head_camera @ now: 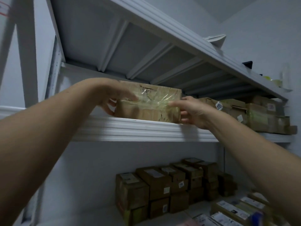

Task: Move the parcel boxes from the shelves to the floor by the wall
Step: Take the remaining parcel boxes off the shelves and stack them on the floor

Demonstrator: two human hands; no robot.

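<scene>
Cardboard wrapped in glossy clear tape: that is the parcel box (pixel 148 102) both hands are closing on in the head view, the only view there is. It sits at the front edge of the upper shelf (pixel 138 129) of a white metal rack, just under the ribbed underside of the shelf above.

The left hand (pixel 114 97) is spread over the box's left end, fingers draped across the top corner and the thumb tucked down against the side face. The right hand (pixel 193 110) is open and cupped at the right end, with its thumb lying along the taped front face and the fingers reaching around the corner. Neither hand looks fully clamped; the box seems to rest on the shelf.

It looks stiff enough to squeeze from both ends, though the crumpled tape is likely slick, so bare cardboard near the lower corners would give surer hold. Weight cannot be judged from here; a hand under the base once it clears the lip seems wise.

More boxes (pixel 260 115) stand further right on the same shelf, well apart from the hands, and a stacked group of labelled boxes (pixel 162 188) fills the shelf below. The floor by the wall is not in view.
</scene>
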